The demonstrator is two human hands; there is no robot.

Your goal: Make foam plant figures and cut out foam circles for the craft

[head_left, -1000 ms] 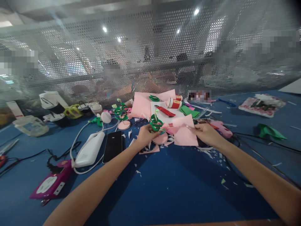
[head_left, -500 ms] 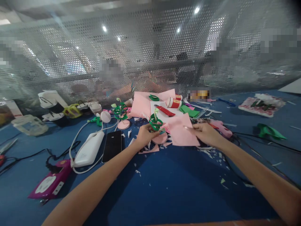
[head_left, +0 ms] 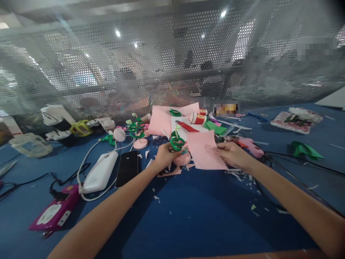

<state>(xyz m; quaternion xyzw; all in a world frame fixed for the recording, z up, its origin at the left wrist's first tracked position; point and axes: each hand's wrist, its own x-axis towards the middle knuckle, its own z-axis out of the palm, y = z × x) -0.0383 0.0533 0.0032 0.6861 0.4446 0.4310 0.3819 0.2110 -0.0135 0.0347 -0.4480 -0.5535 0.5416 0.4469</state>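
My left hand (head_left: 165, 156) is closed around a small craft of green paper spirals (head_left: 176, 142) standing on a pink round base (head_left: 182, 159). My right hand (head_left: 233, 155) grips the right edge of a pink paper sheet (head_left: 203, 154) and holds it lifted and tilted beside the craft. Both sit at the middle of a blue table (head_left: 188, 216), amid paper scraps.
A second green spiral craft (head_left: 137, 130), a red-and-white glue tube (head_left: 198, 118), a red cutter (head_left: 187, 126) and more pink and green paper lie behind. A black phone (head_left: 127, 168), white power bank (head_left: 99, 172) and magenta device (head_left: 54, 213) are left. A perforated metal screen (head_left: 172, 64) backs the table.
The pink sheet has swung upward and leftward in my right hand, now standing closer to the green spiral craft. My left hand has stayed on the craft.
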